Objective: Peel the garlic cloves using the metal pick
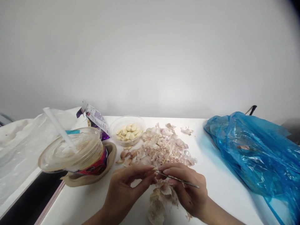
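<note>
Low in the middle, my left hand (130, 187) pinches a garlic clove (154, 169) between thumb and fingertips; most of the clove is hidden. My right hand (191, 187) is closed round a thin metal tool (179, 179), whose tip meets the clove. Whether it is a slim blade or tweezers I cannot tell. Just beyond both hands lies a heap of papery garlic skins (164, 147), and more skins (157, 203) lie beneath them. Several unpeeled cloves (125, 153) rest left of the heap. Behind these, a clear plastic bowl (113, 129) holds peeled cloves (130, 132).
On the left, a lidded plastic cup (93, 164) with a white straw (59, 128) sits in a cardboard carrier (111, 156). A purple snack packet (97, 120) stands behind it. Clear plastic sheeting (21, 153) covers the far left. A blue plastic bag (253, 153) takes up the right side.
</note>
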### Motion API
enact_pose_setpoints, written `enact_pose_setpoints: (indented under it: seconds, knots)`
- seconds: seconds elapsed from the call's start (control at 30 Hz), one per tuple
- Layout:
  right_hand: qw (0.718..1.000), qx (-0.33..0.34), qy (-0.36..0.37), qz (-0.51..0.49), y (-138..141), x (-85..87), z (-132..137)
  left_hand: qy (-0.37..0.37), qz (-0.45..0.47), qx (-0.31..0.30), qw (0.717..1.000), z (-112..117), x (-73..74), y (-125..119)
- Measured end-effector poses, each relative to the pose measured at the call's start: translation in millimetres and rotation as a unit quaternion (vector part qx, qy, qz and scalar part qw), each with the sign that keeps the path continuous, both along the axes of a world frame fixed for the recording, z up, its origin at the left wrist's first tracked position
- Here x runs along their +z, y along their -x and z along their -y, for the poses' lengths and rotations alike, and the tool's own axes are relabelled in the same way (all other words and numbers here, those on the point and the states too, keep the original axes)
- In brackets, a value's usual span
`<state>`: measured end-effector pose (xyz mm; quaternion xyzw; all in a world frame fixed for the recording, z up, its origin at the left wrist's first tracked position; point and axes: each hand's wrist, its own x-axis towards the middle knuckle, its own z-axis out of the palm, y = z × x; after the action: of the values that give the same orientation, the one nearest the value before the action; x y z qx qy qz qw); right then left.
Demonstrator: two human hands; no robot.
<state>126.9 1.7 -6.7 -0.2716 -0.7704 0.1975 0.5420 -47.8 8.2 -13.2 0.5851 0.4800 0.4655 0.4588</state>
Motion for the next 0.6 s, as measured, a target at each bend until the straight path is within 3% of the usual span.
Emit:
enact_pose_setpoints:
  seconds: [0.33, 0.6]
  knots:
    - [0.999, 0.017, 0.029, -0.010, 0.0, -3.9, 1.9, -0.002, 0.000, 0.005, 1.000, 2.4, -1.1, -0.7]
    - [0.999, -0.017, 0.018, -0.031, 6.0, -9.5, 4.0, -0.036, -0.052, 0.008, 0.998, 1.9, -7.0, -1.7]
